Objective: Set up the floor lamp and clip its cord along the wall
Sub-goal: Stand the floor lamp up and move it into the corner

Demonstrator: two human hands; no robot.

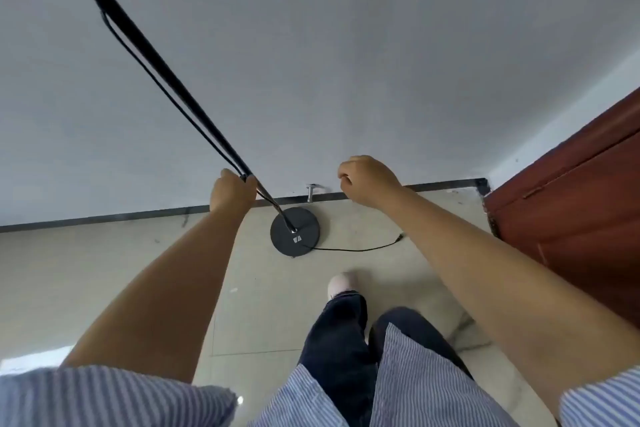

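Note:
A black floor lamp stands close to the grey wall. Its round base (294,231) rests on the tile floor and its thin pole (145,50) rises toward the top left. A black cord (152,74) runs beside the pole. From the base the cord (353,248) trails right across the floor and ends loose. My left hand (232,191) is wrapped around the pole and cord low down, above the base. My right hand (367,180) hovers right of the pole with fingers curled; nothing shows in it.
A dark baseboard (104,218) runs along the wall. A small metal fitting (310,191) sticks out of the wall just behind the base. A reddish-brown door (571,204) stands at the right. My legs and a white shoe (341,284) are below.

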